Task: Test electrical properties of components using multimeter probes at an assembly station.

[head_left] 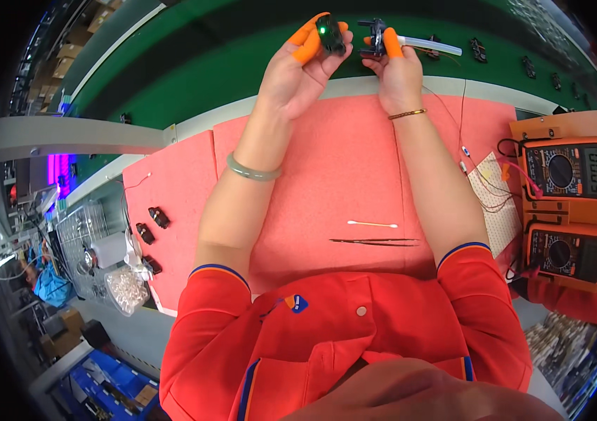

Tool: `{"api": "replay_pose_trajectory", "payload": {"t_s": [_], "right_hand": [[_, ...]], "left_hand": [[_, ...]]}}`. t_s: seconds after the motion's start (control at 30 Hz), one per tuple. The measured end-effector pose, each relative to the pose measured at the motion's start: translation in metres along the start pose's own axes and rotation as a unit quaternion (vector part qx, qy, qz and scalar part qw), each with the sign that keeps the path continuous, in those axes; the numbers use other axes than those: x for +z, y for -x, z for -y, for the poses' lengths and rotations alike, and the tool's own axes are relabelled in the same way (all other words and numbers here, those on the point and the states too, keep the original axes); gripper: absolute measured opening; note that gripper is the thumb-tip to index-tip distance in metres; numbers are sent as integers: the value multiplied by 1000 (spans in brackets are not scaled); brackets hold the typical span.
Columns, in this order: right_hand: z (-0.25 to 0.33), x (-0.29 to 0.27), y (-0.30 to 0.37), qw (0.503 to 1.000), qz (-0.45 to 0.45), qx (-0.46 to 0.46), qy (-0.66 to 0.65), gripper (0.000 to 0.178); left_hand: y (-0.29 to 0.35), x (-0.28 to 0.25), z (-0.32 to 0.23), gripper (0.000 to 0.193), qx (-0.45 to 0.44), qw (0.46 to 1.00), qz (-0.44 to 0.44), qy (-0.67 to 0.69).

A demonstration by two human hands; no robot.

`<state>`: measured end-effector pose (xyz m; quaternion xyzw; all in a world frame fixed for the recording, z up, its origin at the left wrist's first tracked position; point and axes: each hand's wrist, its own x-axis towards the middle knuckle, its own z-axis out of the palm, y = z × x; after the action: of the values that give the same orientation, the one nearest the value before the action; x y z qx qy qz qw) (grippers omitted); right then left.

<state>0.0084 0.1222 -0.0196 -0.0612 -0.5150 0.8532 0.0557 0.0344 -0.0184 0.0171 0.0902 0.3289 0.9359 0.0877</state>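
Observation:
Both my hands reach over the green conveyor belt at the far side. My left hand (305, 59), with orange finger cots, grips a small black device (330, 36) that shows a lit green light. Close to its right, my right hand (398, 70) is closed on a dark bracket-like part (374, 38) with prongs pointing left. A white, pen-like stick (433, 46) sticks out rightward from behind the right fingers; whether it joins the dark part I cannot tell. The two held pieces are apart. Below, a cotton swab (373, 224) and dark tweezers (374, 242) lie on the pink mat (312, 182).
Several dark parts sit along the green belt (200, 63). Two orange multimeters (560, 170) with leads stand at the right beside a perforated pale sheet (493, 203). Small black parts (159, 217) and a bag of small pieces (127, 290) are at the left, below a metal post (81, 135).

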Motion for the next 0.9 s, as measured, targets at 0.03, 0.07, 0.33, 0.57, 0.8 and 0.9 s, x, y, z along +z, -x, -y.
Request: {"api": "replay_pose_trajectory", "payload": {"t_s": [0.03,0.07,0.33,0.57,0.8,0.9], "right_hand": [[0,0,0,1000,1,4,-1,23],[0,1,0,1000,0,1,1,23],[-11,4,-6,1000,15,24,-9,25],[-11,-6,-4,999,35,37,-5,27],[-9,4,3,997,64,22,29,25],[-7,3,0,997,69,20,39,26]], "left_hand": [[-2,-3,0,26,-18,998,-20,57],[-4,-6,0,26,-35,992,-41,114],[-10,-41,3,29,66,804,-153,-571],[10,-46,-4,30,116,580,-273,-759],[146,-52,-79,27,197,501,-208,-817],[238,-62,-121,29,120,355,-368,-851]]}}
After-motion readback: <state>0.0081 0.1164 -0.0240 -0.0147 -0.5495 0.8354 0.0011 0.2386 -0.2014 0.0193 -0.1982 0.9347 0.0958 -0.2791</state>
